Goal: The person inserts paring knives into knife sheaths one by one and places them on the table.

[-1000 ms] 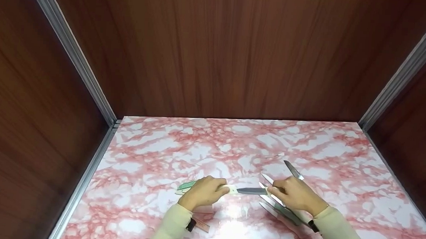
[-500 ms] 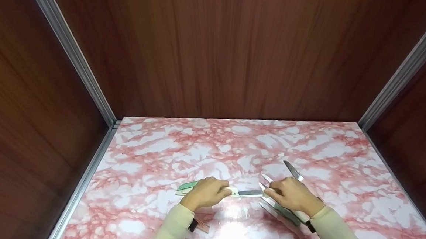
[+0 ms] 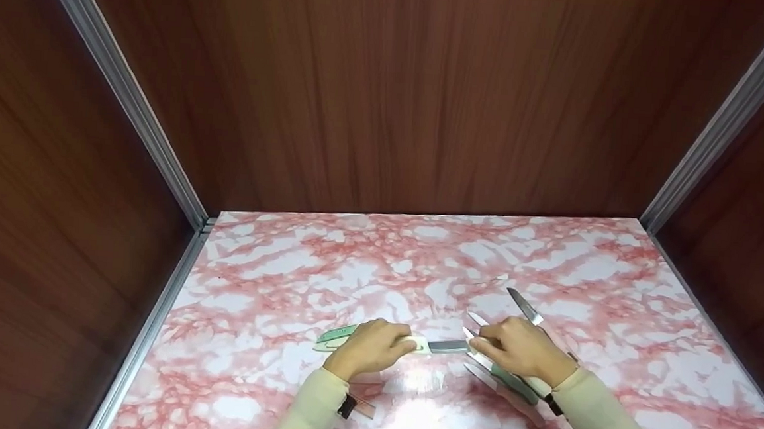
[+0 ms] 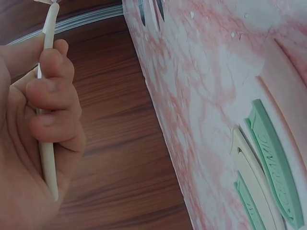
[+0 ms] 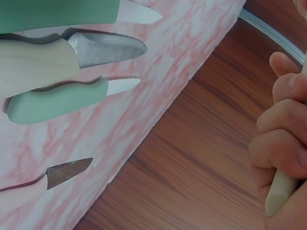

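L hand & R hand both w/ fingers curled, forearms angled inward

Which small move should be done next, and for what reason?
Perhaps the right hand should ease its knife blade deeper into the cream sheath: the left hand holds the sheath in line, and part of the blade is bare between the hands.

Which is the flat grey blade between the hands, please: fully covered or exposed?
Exposed, at least partly: the head view shows bare grey blade between left hand and right hand. I cannot tell whether its tip is covered.
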The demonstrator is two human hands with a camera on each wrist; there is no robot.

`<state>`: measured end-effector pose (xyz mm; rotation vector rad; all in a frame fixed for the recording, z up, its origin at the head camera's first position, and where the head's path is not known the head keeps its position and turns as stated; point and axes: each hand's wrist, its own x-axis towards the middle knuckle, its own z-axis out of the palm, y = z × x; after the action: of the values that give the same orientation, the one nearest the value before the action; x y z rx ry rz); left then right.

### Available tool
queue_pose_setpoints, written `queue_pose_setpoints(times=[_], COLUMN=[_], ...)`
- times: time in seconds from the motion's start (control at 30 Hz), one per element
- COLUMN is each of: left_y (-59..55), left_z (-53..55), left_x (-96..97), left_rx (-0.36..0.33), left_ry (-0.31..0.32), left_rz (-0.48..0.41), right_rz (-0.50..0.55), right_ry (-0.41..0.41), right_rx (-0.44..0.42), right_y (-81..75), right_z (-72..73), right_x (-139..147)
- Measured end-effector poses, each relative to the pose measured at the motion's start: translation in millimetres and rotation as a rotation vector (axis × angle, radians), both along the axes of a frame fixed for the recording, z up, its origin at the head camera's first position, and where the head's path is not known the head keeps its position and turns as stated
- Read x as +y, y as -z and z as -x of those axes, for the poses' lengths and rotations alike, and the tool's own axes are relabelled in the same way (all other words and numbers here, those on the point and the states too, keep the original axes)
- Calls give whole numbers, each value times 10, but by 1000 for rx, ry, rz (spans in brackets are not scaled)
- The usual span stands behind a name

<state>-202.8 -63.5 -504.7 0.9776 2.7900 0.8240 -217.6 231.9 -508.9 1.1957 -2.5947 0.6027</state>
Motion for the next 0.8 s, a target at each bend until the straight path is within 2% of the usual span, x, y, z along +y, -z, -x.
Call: queue_pose_setpoints(times=[0.27,0.57,0.8], left_y=[16,29,32], left_z=[-14,-21,-27], left_x=[-4,16,27], left_rx=[-75,-28,-46], left_ry=[-6,-21,-18], left_rz=[-29,-13,-2], right_rz=[13,-18,-51], right_ry=[-33,-25,-1], right_rx=[0,-16,-19], right_y=[-44,-41,-29], right_z=[7,21,12], right_x=[-38,-52,-56])
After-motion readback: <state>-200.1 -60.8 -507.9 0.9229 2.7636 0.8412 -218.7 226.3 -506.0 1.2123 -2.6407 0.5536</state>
